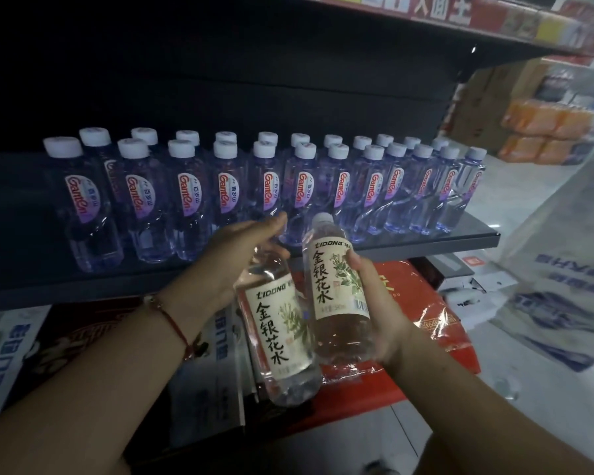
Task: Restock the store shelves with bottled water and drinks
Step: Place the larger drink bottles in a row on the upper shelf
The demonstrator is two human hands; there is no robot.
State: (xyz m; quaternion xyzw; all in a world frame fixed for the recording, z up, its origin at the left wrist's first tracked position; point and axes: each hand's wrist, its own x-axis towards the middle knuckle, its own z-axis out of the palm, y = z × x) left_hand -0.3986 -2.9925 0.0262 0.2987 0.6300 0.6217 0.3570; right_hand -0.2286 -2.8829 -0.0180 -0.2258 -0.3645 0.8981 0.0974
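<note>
My left hand [234,255] grips the neck of a clear drink bottle [278,330] with a cream Lidong label, tilted with its base toward me. In my right hand [378,303] is a second bottle of the same drink [338,286], upright, its white cap just below the shelf edge. Both bottles touch side by side in front of the dark shelf [426,243]. On that shelf stand two rows of Ganten water bottles [227,186] with white caps.
Under the shelf lie a red box wrapped in plastic [436,323] and printed cartons [7,341]. A large white printed bag [563,269] stands at the right. Orange drink packs [542,132] are stacked in the aisle behind. An upper shelf [460,15] carries packaged goods.
</note>
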